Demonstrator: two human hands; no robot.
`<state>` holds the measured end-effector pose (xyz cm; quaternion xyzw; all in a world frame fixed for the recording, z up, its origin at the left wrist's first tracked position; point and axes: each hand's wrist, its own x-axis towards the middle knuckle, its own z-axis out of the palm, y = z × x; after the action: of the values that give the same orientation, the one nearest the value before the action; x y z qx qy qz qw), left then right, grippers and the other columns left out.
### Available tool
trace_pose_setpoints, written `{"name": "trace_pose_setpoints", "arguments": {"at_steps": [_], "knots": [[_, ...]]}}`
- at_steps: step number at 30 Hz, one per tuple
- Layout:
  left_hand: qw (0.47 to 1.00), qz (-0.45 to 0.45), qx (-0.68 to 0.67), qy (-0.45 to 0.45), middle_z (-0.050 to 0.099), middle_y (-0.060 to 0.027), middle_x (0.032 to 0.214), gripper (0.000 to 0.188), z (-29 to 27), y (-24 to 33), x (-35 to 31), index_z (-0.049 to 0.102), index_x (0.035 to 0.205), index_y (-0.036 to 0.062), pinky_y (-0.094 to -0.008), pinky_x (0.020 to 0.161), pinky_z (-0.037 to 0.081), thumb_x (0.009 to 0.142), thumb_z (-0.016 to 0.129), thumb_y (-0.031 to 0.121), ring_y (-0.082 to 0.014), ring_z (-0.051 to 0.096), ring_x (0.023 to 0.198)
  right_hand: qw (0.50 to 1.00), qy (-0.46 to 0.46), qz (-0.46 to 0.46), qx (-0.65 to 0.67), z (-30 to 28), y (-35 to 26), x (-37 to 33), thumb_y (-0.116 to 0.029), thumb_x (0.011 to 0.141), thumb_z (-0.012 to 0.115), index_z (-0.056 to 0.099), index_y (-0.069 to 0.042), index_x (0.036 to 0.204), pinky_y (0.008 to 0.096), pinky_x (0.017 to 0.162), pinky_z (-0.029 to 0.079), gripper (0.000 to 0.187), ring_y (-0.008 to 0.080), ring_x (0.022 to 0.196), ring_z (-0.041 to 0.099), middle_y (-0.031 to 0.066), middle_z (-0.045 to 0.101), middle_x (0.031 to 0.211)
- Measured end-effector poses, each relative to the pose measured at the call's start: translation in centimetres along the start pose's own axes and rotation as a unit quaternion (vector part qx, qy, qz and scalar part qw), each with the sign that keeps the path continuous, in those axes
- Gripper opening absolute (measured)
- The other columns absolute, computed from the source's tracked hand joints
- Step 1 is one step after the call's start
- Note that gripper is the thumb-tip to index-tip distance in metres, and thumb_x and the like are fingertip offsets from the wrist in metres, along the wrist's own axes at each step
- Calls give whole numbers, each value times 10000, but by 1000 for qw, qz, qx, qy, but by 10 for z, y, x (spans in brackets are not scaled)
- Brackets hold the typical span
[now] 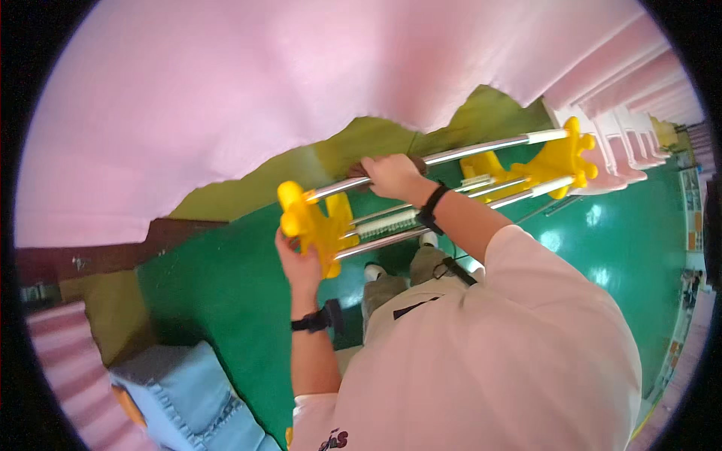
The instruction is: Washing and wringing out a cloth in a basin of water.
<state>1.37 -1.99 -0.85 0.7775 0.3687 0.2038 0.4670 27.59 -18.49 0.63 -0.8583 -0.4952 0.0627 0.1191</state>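
yellow-ended rack (481, 149), apparently metal-railed

And across the top it's a huge pink curtain (226, 83), billowing wide, its wavy hem hanging in front of an olive-yellow wall (256, 188) that meets the back edge of the shiny green floor (218, 278), bright reflections gleaming over on the right! Down at the floor's near left corner, here's a gathered light-blue cover (188, 391), with pleated pink fabric (71, 361) just beside it. Out along the right, pale pink chairs (613, 154) line up by the far corner, and shelving (690, 203) runs down the floor's right edge, its contents too small to make out!
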Motion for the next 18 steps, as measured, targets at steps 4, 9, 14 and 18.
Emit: {"name": "trace_pose_setpoints", "arguments": {"at_steps": [4,9,14,18], "knots": [[999,-34,-4,-25,553,-180,1254,746,-4,0,-1,308,1491,13,-409,989,483,835,660,-30,-288,577,1126,992,-13,116,-53,-21,108,-65,-263,736,722,621,-116,988,486,715,558,309,368,833,693,150,705,908],[999,-38,-12,-2,545,-173,1250,746,4,-1,-5,306,1494,15,-407,978,490,840,665,-19,-278,577,1124,969,1,224,-100,-78,227,-141,-169,732,709,670,-111,978,490,791,549,255,380,888,684,159,709,916],[996,-78,-48,-2,539,-163,1251,739,8,-8,1,307,1497,34,-402,934,517,849,659,-20,-270,580,1113,981,55,177,-63,-83,296,-176,-84,723,690,650,-64,944,485,823,521,226,396,936,652,158,685,917],[992,-113,-53,33,544,-163,1246,731,2,-11,0,305,1496,44,-391,923,525,857,655,-21,-267,588,1103,991,81,99,40,-94,279,-197,28,715,660,633,-53,1133,471,928,505,426,401,1033,624,192,647,1028]]}}
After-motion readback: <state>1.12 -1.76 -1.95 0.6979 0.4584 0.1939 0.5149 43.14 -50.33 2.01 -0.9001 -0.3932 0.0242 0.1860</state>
